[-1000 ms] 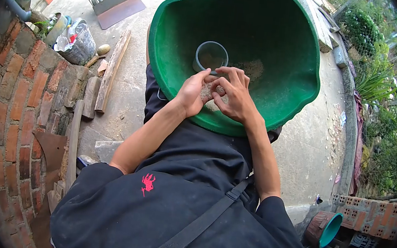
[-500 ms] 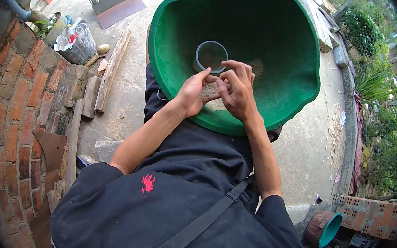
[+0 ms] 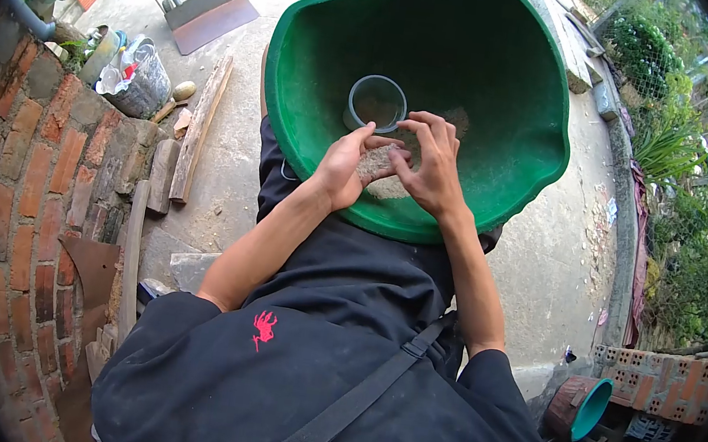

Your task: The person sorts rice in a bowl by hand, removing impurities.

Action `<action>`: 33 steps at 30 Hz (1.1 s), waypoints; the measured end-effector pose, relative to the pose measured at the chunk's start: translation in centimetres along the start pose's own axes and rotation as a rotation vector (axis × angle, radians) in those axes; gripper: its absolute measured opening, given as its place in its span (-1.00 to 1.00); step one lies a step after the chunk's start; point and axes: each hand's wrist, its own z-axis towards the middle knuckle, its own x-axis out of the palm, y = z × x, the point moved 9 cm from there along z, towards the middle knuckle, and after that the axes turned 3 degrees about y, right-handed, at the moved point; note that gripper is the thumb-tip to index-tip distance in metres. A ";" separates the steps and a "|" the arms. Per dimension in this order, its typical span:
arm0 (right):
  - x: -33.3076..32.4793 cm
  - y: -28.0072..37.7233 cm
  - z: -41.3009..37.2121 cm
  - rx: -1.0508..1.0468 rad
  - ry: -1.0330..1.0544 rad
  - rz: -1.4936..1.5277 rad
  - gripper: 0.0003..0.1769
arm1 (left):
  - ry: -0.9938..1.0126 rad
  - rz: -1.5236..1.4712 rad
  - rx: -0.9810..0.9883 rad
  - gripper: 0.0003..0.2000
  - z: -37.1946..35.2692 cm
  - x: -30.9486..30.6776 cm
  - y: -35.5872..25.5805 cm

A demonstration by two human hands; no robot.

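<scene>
A large green plastic tub (image 3: 509, 82) rests against my lap, tilted toward me. Inside it stands a small grey cup (image 3: 377, 101) with pale sandy grit (image 3: 457, 121) scattered beside it. My left hand (image 3: 344, 166) is cupped, palm up, over the tub's near wall and holds a small heap of grit (image 3: 374, 164). My right hand (image 3: 435, 165) hovers just right of it, fingers spread and bent, fingertips touching the heap. Both hands are just below the cup.
A brick wall (image 3: 28, 166) runs along my left, with wooden planks (image 3: 198, 129) and a metal bucket of rubbish (image 3: 139, 74) at its foot. A metal shovel blade (image 3: 211, 17) lies farther off. Plants (image 3: 683, 171) border the concrete on the right; a teal-rimmed pot (image 3: 581, 408) lies near bricks.
My right hand has slid slightly right and opened its fingers, so the grit in my left palm shows more. The left hand has barely moved.
</scene>
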 end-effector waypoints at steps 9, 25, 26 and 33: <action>0.7 0.6 0.3 -0.044 0.057 0.075 -0.59 | 0.063 0.028 -0.069 -0.53 0.0 0.1 0.5; 1.7 1.5 0.0 -0.084 0.192 0.096 -0.66 | 0.066 0.031 -0.063 -0.53 0.3 -0.3 0.6; 1.6 1.4 -0.1 -0.069 0.174 0.085 -0.70 | 0.055 0.054 -0.073 -0.53 0.4 -0.5 0.7; 2.0 1.4 -0.2 -0.160 0.195 0.082 -0.88 | 0.074 -0.017 -0.043 -0.53 0.8 -0.6 0.9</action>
